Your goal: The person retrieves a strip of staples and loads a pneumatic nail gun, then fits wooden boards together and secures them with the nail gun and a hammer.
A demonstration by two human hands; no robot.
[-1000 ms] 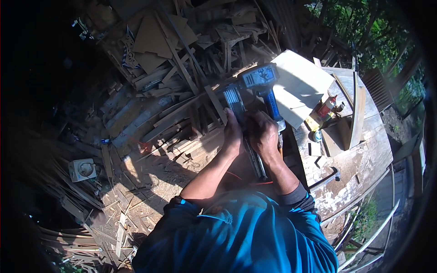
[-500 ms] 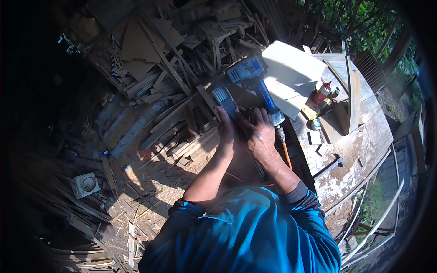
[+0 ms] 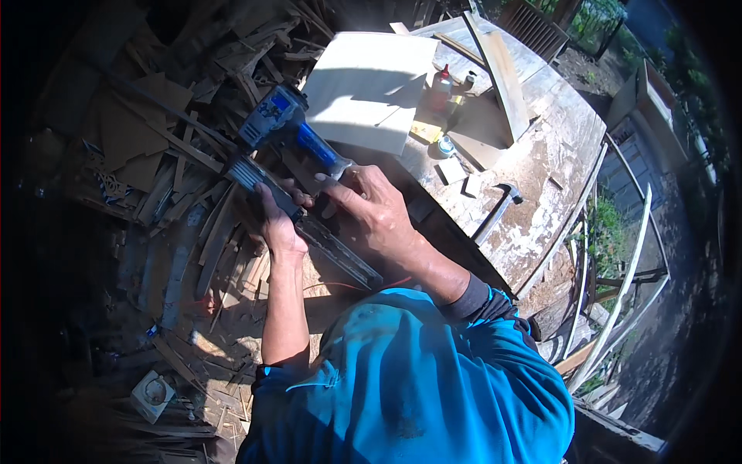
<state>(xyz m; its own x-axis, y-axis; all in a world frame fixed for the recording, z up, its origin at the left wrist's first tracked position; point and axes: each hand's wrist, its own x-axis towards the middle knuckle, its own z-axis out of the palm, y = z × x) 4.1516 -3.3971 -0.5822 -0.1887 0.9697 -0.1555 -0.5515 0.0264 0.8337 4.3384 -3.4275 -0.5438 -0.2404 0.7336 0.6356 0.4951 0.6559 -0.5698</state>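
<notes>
A blue and grey nail gun (image 3: 267,116) is held up in front of me, its blue handle slanting down toward my right hand. My left hand (image 3: 284,228) is closed around the ribbed grey magazine (image 3: 251,174), with the thumb along its side. From there a long metal rail (image 3: 340,254) sticks out toward my body. Beside the handle's lower end is my right hand (image 3: 380,213), one finger stretched toward the magazine and the others curled. Shadow hides what those curled fingers hold, if anything.
To the right, a worn workbench (image 3: 541,232) bears a pale board (image 3: 371,85), a red-capped bottle (image 3: 441,89), a small round can (image 3: 446,145), a hammer (image 3: 498,213) and wood pieces. Scrap wood (image 3: 147,116) is piled at the left. A white square object (image 3: 153,396) lies lower left.
My view has turned, so the bench shows farther left. The nail gun and both hands appear farther left too. My right hand has drawn apart from my left.
</notes>
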